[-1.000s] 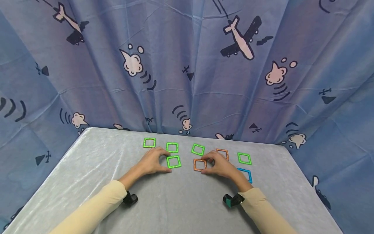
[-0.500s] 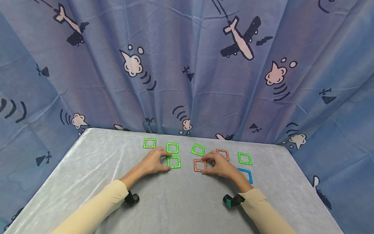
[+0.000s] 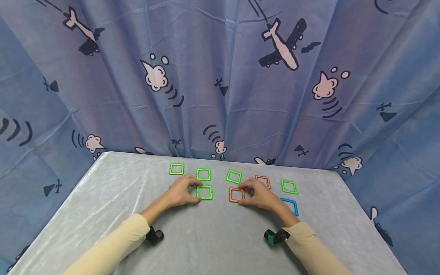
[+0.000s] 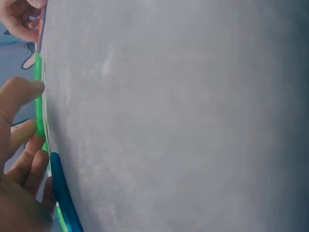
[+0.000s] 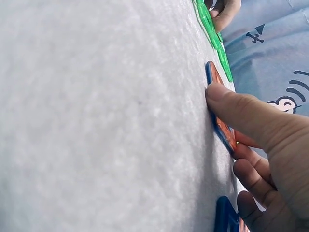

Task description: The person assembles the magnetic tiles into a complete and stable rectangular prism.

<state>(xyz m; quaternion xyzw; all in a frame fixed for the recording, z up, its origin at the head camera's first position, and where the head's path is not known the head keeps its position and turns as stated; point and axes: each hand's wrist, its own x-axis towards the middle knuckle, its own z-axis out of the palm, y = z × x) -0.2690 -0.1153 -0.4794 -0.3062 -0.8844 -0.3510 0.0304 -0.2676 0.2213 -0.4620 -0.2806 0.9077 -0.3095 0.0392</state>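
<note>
In the head view, my left hand holds a green square frame tile by its near and far edges, thumb in front and fingers behind. The left wrist view shows its thumb on that tile's edge, close over the cloth. My right hand pinches an orange square frame tile the same way. Seen from the right wrist, the orange tile has a bluish edge facing the cloth. A gap of table separates the two held tiles.
Behind them lie green tiles and another orange tile. A blue tile sits by my right wrist; another blue tile is beside my left hand. Grey cloth covers the table; a patterned curtain hangs behind.
The green tile in my left hand has turned slightly and now sits squarer. My right hand and the orange tile hold nearly the same place.
</note>
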